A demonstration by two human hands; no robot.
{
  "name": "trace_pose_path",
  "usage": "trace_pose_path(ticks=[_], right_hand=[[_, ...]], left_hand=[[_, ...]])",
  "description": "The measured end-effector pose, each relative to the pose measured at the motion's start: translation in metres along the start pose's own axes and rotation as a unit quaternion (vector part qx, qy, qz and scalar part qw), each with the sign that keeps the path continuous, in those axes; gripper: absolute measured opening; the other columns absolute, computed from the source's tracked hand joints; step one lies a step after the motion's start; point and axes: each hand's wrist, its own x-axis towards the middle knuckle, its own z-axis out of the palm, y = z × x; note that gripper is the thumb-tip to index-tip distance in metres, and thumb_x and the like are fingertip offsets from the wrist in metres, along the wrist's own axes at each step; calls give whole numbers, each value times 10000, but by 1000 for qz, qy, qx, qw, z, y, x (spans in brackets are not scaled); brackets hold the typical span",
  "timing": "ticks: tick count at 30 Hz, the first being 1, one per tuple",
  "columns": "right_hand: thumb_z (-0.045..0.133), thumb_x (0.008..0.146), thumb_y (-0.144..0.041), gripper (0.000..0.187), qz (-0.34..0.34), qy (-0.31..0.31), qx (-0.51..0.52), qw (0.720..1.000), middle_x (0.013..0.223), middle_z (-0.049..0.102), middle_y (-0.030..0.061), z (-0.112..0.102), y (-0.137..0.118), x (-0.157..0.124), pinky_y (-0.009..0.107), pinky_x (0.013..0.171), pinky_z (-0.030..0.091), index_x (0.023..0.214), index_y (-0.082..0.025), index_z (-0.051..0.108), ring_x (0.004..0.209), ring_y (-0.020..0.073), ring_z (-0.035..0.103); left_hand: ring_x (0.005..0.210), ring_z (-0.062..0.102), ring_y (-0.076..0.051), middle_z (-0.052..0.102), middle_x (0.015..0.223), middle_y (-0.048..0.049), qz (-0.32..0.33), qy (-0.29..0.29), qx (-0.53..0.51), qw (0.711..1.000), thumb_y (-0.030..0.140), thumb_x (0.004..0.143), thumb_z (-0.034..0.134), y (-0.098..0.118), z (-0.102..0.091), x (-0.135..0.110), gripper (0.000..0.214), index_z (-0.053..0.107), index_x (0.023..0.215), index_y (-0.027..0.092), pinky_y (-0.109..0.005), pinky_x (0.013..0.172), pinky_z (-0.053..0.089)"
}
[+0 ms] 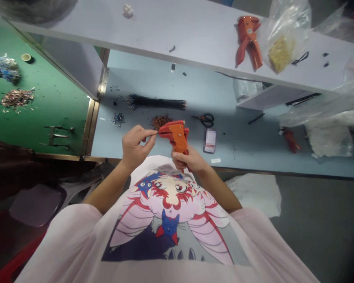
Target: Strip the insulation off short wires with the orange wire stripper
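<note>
My right hand [191, 158] is wrapped round the handles of an orange and red wire stripper [178, 133], whose jaws face left. At the jaw tip, my left hand [137, 145] pinches thumb and forefinger together. Whatever lies between those fingertips is too small to make out. Just behind the tool's head is a pile of copper-coloured bits [162, 120]. Farther back lies a bundle of black wires [157, 102] with bare-looking ends. Scissors with black handles [206, 119] and a phone [210, 140] rest to the right of the tool.
A white shelf [194, 31] runs above the blue table, carrying another red wire stripper [248, 43] and a bag of yellow pieces [281, 53]. More red-handled pliers [290, 139] lie at the right beside plastic bags. On the left, a green table [47, 102] holds further piles.
</note>
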Motion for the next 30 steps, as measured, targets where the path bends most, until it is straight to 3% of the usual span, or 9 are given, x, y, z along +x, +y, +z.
trace_pose_path(ticks=[4,7,12,17,25,30], right_hand=[[653,752,-433,319,-32,-32,-17,999,665,565,4,-4,-5,0,239,541,470,794,-140,535,581,109,550],[691,719,-412,350,-79,15,-33,996,860,591,56,-6,-9,2,288,665,499,899,-142,563,770,157,583],[681,747,-335,238,-167,166,-76,969,839,571,34,-3,-14,13,306,700,502,875,-171,565,767,150,558],[693,737,-315,245,-234,187,-107,948,842,561,29,7,-21,21,321,719,494,890,-193,546,772,154,551],[638,773,-340,205,-241,233,-143,931,781,532,16,12,-20,23,325,677,491,876,-207,520,724,156,540],[591,789,-374,217,-225,363,-154,891,836,507,30,-7,-33,14,330,707,493,912,-235,479,769,171,534]], left_hand=[[565,447,-85,522,601,21,-15,5,-5,1000,182,767,621,-2,-2,-2,74,684,802,199,-221,555,364],[556,440,-85,526,599,22,-15,30,-3,999,183,771,611,0,-3,-5,74,675,807,195,-220,543,360],[560,457,-89,533,590,21,32,39,31,998,164,750,631,5,0,-11,96,680,824,200,-228,568,376],[563,475,-95,536,596,14,71,11,51,996,184,749,637,8,6,-17,102,685,835,211,-228,570,388],[558,478,-102,560,598,3,78,-57,60,994,197,804,576,12,8,-18,104,676,833,200,-235,575,373],[521,428,-95,487,544,22,0,-31,63,998,208,784,600,-6,-6,-22,87,684,805,192,-238,550,347]])
